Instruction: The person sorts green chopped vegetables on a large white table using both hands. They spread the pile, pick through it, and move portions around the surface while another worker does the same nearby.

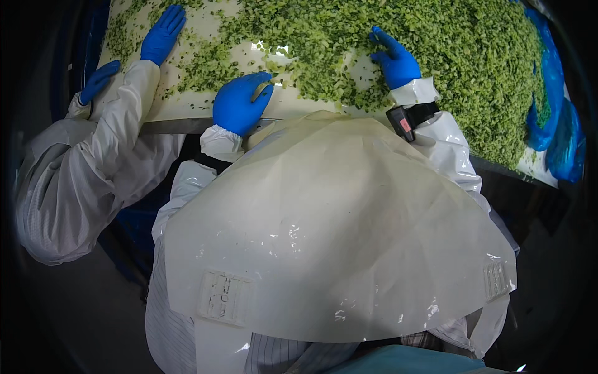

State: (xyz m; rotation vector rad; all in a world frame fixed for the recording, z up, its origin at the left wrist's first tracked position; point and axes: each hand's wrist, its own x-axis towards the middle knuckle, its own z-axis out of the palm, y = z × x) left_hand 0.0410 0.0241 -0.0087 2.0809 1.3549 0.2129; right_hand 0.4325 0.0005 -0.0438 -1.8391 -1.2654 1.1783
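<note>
Chopped green vegetable pieces (pixel 472 79) lie in a thick heap on the right of a white worktable (pixel 182 104) and thin out leftward. My left hand (pixel 240 104), in a blue glove, is over the table's near edge, thumb apart from the fingers and nothing held. Farther right, my right hand (pixel 397 58), gloved in blue too, is at the near left side of the heap. Its thumb and fingers are spread and hold nothing. Loose pieces and patches of bare white surface lie between my hands. Whether either palm touches the table is hard to tell.
On my left, a co-worker in white sleeves (pixel 117 117) has one blue-gloved hand (pixel 163 35) flat on the table and the other (pixel 99 82) near its left edge. Blue plastic film (pixel 563 135) hangs at the right end. A dark device (pixel 401 124) is strapped to my right wrist.
</note>
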